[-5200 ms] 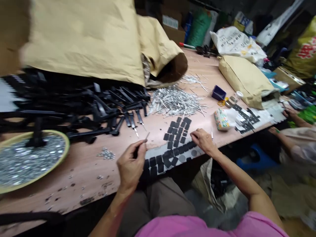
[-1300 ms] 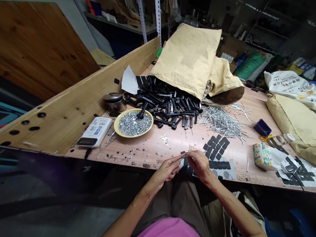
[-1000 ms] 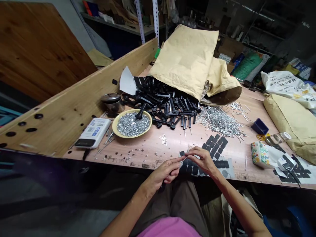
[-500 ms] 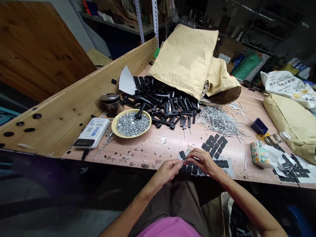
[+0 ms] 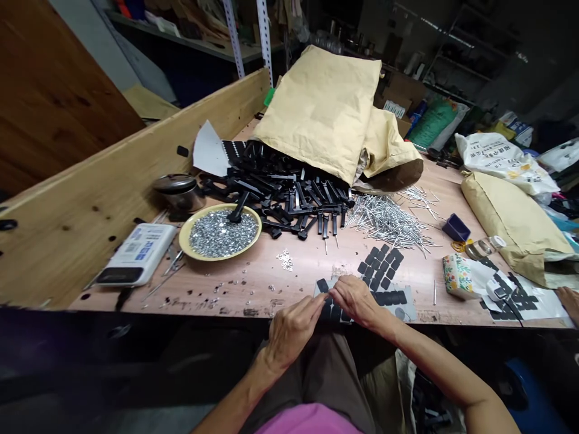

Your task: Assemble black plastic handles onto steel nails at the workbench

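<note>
Fingertips almost meeting, both of my hands are at the table's front edge. My left hand (image 5: 295, 328) is closed in a pinch with its back turned up. Opposite it, my right hand (image 5: 355, 301) pinches too; whatever lies between the fingers is too small to make out. Beneath and beside them is a grey sheet (image 5: 409, 308) carrying rows of black pads (image 5: 389, 298). More black pads (image 5: 380, 265) lie just behind it. A little pile of small metal pieces (image 5: 285, 260) is left of the pads.
A yellow bowl (image 5: 184, 244) of small metal parts stands left, near a white power bank (image 5: 138, 254). Black plastic pieces (image 5: 289, 196) spill from a paper sack (image 5: 321, 114). Thin metal rods (image 5: 391, 220) lie right of them. Another person's hand (image 5: 569, 301) shows at the right edge.
The view has swung right, so the table things appear further left. My left hand has rolled with its back upward, fingers still pinched. Another person's hand has come into view at the right.
</note>
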`<action>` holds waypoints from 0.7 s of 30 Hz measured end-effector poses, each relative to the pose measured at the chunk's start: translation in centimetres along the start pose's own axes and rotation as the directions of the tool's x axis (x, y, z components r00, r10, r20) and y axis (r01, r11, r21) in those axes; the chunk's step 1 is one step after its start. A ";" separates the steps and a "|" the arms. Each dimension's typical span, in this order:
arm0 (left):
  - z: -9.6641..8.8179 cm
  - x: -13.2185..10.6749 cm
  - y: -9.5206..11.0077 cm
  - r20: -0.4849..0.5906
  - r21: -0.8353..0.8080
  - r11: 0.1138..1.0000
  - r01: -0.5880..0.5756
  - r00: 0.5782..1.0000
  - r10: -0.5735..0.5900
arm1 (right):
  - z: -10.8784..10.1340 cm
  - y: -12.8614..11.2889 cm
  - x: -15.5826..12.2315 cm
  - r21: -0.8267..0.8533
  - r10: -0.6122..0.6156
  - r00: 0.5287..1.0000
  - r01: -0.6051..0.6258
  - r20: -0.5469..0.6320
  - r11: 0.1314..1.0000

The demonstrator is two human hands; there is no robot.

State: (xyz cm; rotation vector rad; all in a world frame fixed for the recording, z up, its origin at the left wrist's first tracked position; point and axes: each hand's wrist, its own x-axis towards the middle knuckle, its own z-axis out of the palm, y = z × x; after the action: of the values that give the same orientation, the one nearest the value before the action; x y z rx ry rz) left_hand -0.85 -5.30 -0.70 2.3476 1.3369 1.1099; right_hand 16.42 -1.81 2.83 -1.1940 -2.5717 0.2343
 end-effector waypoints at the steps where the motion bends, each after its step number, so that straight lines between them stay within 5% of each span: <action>1: 0.1 0.1 0.0 0.010 -0.034 0.999 0.019 1.000 -0.019 | -0.1 0.0 0.0 0.019 0.075 0.995 -0.077 0.069 0.997; 5: 0.3 0.8 0.2 0.093 -0.265 0.932 0.248 0.968 -0.231 | -1.4 0.1 0.3 0.094 0.336 0.918 -0.361 0.210 0.928; 10: 0.0 1.8 0.4 0.295 -0.459 0.744 0.485 0.874 -0.387 | -2.9 0.6 0.3 0.358 0.160 0.984 -0.179 0.082 0.916; 15: 0.0 1.6 1.1 0.293 -0.481 0.710 0.514 0.858 -0.423 | -1.7 0.7 0.0 0.211 0.079 0.996 -0.085 0.038 0.974; 18: 0.1 1.7 1.6 0.309 -0.507 0.665 0.548 0.836 -0.453 | -1.0 0.6 -0.1 0.097 0.160 0.986 -0.164 0.052 0.982; 21: 0.5 2.4 2.0 0.382 -0.649 0.442 0.619 0.768 -0.515 | -1.0 0.4 -0.5 0.134 0.361 0.932 -0.360 0.021 0.923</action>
State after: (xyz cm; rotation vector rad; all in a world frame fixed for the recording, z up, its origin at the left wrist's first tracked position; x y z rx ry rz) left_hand 1.50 -4.45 1.22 1.1791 1.1509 0.9783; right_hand 17.38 -1.89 3.58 -1.6042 -2.2703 0.4775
